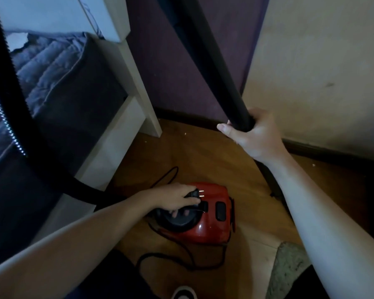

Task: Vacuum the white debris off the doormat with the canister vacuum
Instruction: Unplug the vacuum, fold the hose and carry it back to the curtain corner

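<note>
Landmark: the red canister vacuum, sitting on the wooden floor low in my view. My left grip is on top of the vacuum, at its left end. Thumb and forefinger pinch the black plug, whose two metal prongs point right across the red shell. The other fingers curl down into the black round recess there; I cannot tell whether they hold a handle. The black cord lies in a loose loop on the floor on the near side of the vacuum. My right grip is up and to the right of the vacuum, closed around the lower end of the black wand, which slants up and away toward the top edge. The ribbed black hose arcs down the far left and runs toward the vacuum's left end. The doormat lies on the floor to the near right of the vacuum, apart from it and partly hidden behind my right forearm. Its pile looks speckled, too dim to pick out debris. A few white specks show on the floor beyond the vacuum, near the dark baseboard. A white bed frame with grey bedding stands left of the vacuum.
</note>
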The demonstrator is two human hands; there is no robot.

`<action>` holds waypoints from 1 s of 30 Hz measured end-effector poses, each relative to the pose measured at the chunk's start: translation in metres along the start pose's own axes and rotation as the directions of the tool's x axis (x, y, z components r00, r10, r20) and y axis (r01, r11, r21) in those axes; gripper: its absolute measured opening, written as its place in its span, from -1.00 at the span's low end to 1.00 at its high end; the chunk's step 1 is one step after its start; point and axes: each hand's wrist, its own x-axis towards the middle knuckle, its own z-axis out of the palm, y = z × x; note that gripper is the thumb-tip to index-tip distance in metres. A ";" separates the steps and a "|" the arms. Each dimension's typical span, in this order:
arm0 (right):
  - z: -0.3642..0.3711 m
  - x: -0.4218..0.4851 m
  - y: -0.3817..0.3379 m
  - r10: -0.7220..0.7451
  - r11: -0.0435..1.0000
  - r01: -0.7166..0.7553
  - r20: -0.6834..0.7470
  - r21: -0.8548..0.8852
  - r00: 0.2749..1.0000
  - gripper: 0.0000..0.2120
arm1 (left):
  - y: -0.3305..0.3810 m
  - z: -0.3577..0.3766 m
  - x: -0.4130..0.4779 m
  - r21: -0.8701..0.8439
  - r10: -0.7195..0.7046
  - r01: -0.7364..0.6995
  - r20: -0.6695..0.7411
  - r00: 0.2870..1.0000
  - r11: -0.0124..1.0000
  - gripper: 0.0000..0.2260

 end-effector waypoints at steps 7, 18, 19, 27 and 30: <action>0.002 -0.006 -0.003 0.031 0.999 -0.032 -0.023 -0.017 0.999 -0.63 | -0.004 0.014 0.009 0.211 -0.030 0.060 -0.144 0.989 0.976 -0.59; -0.017 0.008 -0.022 0.114 0.993 -0.103 -0.200 0.064 0.973 -0.57 | 0.036 -0.039 0.005 0.128 -0.133 0.177 -0.293 0.947 0.976 -0.82; -0.021 0.013 -0.031 0.137 0.989 -0.120 -0.200 0.091 0.970 -0.57 | 0.046 -0.045 -0.004 0.162 -0.131 0.188 -0.309 0.942 0.969 -0.80; -0.088 0.063 -0.176 0.284 0.954 -0.250 -0.223 0.167 0.933 -0.58 | 0.150 -0.133 -0.140 0.158 -0.173 0.285 -0.500 0.849 0.945 -0.73; -0.116 0.085 -0.255 0.304 0.951 -0.280 -0.222 0.132 0.926 -0.57 | 0.192 -0.170 -0.209 0.096 -0.181 0.261 -0.499 0.848 0.960 -0.74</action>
